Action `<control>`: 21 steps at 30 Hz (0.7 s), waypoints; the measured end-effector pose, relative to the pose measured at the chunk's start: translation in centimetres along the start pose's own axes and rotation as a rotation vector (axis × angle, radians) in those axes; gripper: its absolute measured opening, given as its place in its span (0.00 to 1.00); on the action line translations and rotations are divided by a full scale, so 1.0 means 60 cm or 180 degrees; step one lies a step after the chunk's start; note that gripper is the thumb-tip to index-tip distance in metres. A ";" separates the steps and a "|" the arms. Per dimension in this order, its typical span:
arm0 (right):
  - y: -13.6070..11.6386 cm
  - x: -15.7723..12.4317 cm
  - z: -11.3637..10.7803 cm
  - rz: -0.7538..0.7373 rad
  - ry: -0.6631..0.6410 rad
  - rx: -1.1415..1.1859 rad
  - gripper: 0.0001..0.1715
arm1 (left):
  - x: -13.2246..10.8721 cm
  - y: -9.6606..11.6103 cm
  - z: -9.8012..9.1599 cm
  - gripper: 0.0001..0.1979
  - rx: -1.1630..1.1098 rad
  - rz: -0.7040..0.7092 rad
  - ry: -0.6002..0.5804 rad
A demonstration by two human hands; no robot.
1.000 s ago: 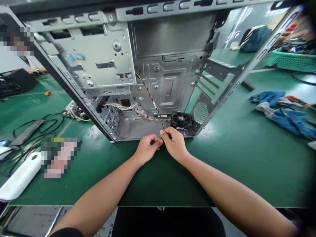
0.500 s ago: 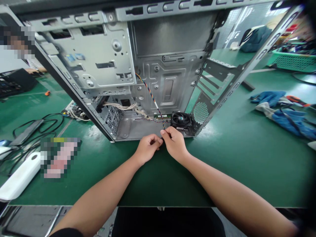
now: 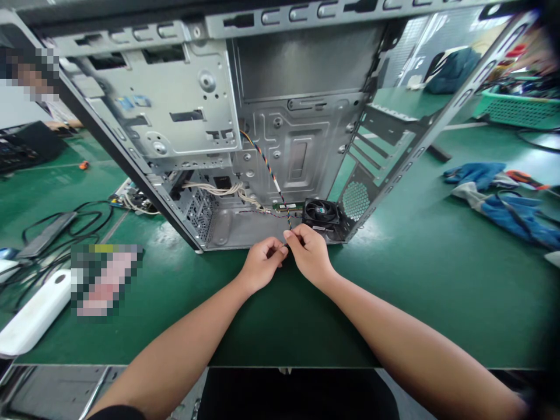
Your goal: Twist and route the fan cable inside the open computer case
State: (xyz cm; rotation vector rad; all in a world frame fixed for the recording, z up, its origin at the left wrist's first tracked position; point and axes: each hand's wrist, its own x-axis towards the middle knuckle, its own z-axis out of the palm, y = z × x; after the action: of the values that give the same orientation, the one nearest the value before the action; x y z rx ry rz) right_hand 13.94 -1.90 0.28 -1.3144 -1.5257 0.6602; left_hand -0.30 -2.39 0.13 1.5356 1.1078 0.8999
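Between the near edge of the bench [image 3: 420,262] and the open computer case [image 3: 301,64] runs a broad strip of green top — it stretches right to the blue gloves [image 3: 520,204] — and both hands are over it, by the case's lower edge. The right hand [image 3: 311,255] has its grip pinched tight on the twisted cable [image 3: 268,165], which slants down from behind a metal plate [image 3: 175,93] in the case. The left hand [image 3: 261,262] pinches the cable's lower end, its grip closed (the tip is hidden). Inside the case, a black fan [image 3: 321,211] sits low on the right, pale wires [image 3: 219,188] low on the left. A green basket [image 3: 520,111] beyond the gloves holds a dark jumble [image 3: 518,87].
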 end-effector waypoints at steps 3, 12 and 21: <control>0.000 -0.001 0.000 -0.0022 0.0009 0.0029 0.17 | -0.002 0.005 0.000 0.14 0.0090 0.0018 0.0026; -0.002 -0.002 0.003 0.0037 -0.0130 0.0060 0.17 | -0.001 0.001 -0.003 0.15 -0.0040 0.0073 -0.0049; 0.000 0.001 0.003 0.0092 -0.0142 0.0072 0.17 | -0.002 0.000 -0.003 0.14 0.0038 0.0053 0.0042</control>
State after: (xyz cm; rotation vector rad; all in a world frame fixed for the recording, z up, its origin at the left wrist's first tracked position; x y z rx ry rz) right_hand 13.78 -1.84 0.25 -1.3145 -1.5333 0.7274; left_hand -0.52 -2.42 0.20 1.5528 1.1132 0.9174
